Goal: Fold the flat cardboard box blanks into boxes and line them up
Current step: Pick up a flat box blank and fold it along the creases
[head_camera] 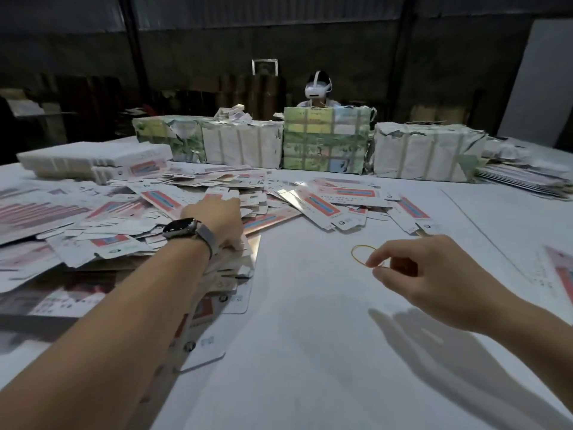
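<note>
Flat white box blanks [322,209] with red and blue print lie scattered across the white table [310,352], heaped thickest at the left. My left hand [221,223], with a watch on its wrist, grips a thick stack of blanks [235,274] at the pile's near edge; the fingertips are hidden behind the stack. My right hand [415,271] hovers above the bare table at the right and pinches a yellow rubber band [361,254] between thumb and forefinger.
Wrapped bundles [324,141] stand in a row along the far side of the table. A neat stack of white blanks [93,159] sits at the back left. A person wearing a headset [316,90] sits behind the bundles. More blanks lie at the right edge [561,274].
</note>
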Available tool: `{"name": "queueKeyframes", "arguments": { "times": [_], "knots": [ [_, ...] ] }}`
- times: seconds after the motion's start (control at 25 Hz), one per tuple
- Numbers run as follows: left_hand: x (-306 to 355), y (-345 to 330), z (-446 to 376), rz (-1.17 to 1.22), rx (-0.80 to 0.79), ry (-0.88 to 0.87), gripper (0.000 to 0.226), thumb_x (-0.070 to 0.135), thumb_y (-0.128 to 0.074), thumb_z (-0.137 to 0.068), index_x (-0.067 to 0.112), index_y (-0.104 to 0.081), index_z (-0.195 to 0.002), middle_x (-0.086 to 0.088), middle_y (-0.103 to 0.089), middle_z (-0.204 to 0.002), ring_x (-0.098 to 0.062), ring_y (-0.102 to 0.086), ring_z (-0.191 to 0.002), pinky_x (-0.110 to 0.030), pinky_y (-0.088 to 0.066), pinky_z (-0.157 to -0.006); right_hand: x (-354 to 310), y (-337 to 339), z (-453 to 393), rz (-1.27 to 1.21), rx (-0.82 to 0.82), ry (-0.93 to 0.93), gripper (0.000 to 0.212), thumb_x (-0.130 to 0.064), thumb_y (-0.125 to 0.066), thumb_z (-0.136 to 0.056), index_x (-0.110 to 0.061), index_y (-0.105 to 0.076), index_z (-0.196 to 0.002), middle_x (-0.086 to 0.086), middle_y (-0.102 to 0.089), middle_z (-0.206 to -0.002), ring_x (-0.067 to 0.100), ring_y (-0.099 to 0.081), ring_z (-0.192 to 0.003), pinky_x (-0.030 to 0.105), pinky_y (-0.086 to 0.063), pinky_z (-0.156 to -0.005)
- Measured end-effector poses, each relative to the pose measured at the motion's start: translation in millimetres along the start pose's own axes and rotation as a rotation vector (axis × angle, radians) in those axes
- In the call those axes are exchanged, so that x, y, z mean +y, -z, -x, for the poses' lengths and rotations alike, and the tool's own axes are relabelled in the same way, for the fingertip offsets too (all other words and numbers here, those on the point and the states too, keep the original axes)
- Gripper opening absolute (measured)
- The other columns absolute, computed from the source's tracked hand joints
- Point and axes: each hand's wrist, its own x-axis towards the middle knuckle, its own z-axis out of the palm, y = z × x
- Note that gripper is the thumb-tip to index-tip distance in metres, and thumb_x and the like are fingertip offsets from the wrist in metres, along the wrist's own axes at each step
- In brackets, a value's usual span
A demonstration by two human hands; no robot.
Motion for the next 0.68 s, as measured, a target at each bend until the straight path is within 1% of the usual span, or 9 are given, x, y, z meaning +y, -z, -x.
{"name": "queueKeyframes", "arguments": {
  "times": [0.12, 0.2, 0.24, 0.32, 0.4, 0.44, 0.52, 0.6, 0.68],
  "knots": [
    [9.2, 8.8, 13.4, -0.087, 0.066, -0.067, 0.035, 0.017, -0.074, -0.078, 0.016, -0.057, -0.109, -0.004, -0.049, -0.086, -0.031, -0.051, -0.085, -0.038, -0.042, -0.07, 3.6, -2.2, -1.2, 0.038, 0.004, -0.015, 0.016, -0.022, -0.068, -0.088, -0.038, -0.07, -0.083, -0.015, -0.052, -0.053, 0.009, -0.051, -0.058, 0.022, -0.037, -0.056],
    [22.3, 20.3, 25.4, -0.063, 0.2, -0.144, 0.029, 0.009, -0.059, -0.089, 0.014, -0.054, -0.118, -0.011, -0.059, -0.103, -0.037, -0.057, -0.096, -0.039, -0.04, -0.072, 3.6, -1.7, -3.0, 0.02, 0.032, -0.022, 0.019, -0.023, -0.068, -0.088, -0.041, -0.068, -0.082, -0.015, -0.053, -0.054, 0.009, -0.051, -0.057, 0.026, -0.039, -0.057],
    [32.8, 27.8, 32.4, -0.002, 0.286, -0.208, 0.035, 0.008, -0.052, -0.092, 0.014, -0.05, -0.126, -0.016, -0.061, -0.113, -0.04, -0.058, -0.101, -0.039, -0.04, -0.071, 3.2, -0.6, -3.9, -0.019, 0.078, -0.029, 0.02, -0.024, -0.068, -0.088, -0.043, -0.066, -0.083, -0.014, -0.055, -0.056, 0.009, -0.051, -0.058, 0.025, -0.04, -0.058],
    [60.6, 43.7, 49.5, 0.267, 0.369, -0.381, 0.055, 0.004, -0.045, -0.092, 0.023, -0.038, -0.143, -0.016, -0.061, -0.119, -0.038, -0.059, -0.093, -0.039, -0.046, -0.066, 2.0, 3.2, -7.9, -0.166, 0.23, -0.075, 0.021, -0.027, -0.069, -0.088, -0.047, -0.063, -0.093, -0.013, -0.059, -0.068, 0.005, -0.053, -0.062, 0.015, -0.04, -0.06],
    [93.9, 51.0, 71.2, 0.706, 0.248, -0.569, 0.061, 0.005, -0.043, -0.095, 0.032, -0.033, -0.149, -0.005, -0.062, -0.118, -0.023, -0.063, -0.084, -0.038, -0.058, -0.059, 1.6, 10.2, -14.6, -0.387, 0.373, -0.155, 0.03, -0.035, -0.068, -0.091, -0.049, -0.054, -0.114, -0.015, -0.061, -0.084, -0.001, -0.056, -0.069, 0.012, -0.043, -0.067],
    [111.4, 51.4, 81.4, 0.932, 0.132, -0.643, 0.054, 0.006, -0.045, -0.098, 0.03, -0.04, -0.146, -0.001, -0.066, -0.116, -0.018, -0.067, -0.084, -0.038, -0.062, -0.063, 1.3, 15.2, -17.8, -0.488, 0.422, -0.192, 0.04, -0.041, -0.066, -0.091, -0.05, -0.047, -0.125, -0.017, -0.061, -0.094, -0.003, -0.059, -0.078, 0.018, -0.047, -0.073],
    [136.3, 46.4, 96.0, 1.294, -0.1, -0.705, 0.032, 0.004, -0.053, -0.099, 0.021, -0.058, -0.126, -0.002, -0.071, -0.104, -0.014, -0.072, -0.084, -0.038, -0.063, -0.073, 0.1, 22.7, -25.6, -0.649, 0.518, -0.259, 0.062, -0.048, -0.064, -0.088, -0.048, -0.033, -0.141, -0.01, -0.055, -0.122, 0.006, -0.063, -0.1, 0.032, -0.053, -0.081],
    [152.5, 36.5, 103.4, 1.477, -0.252, -0.714, 0.028, -0.004, -0.055, -0.095, 0.018, -0.058, -0.112, -0.008, -0.07, -0.102, -0.016, -0.072, -0.082, -0.039, -0.061, -0.076, 1.5, 25.9, -28.7, -0.705, 0.648, -0.31, 0.069, -0.041, -0.065, -0.088, -0.041, -0.029, -0.147, -0.003, -0.048, -0.134, 0.011, -0.06, -0.111, 0.034, -0.055, -0.082],
    [164.6, 24.4, 109.3, 1.548, -0.353, -0.726, 0.041, -0.014, -0.05, -0.091, 0.019, -0.053, -0.115, -0.011, -0.07, -0.105, -0.019, -0.072, -0.081, -0.045, -0.061, -0.078, 4.9, 23.3, -29.7, -0.753, 0.716, -0.318, 0.067, -0.031, -0.068, -0.09, -0.036, -0.032, -0.146, 0.001, -0.048, -0.134, 0.016, -0.058, -0.116, 0.037, -0.059, -0.084]
  ]
}}
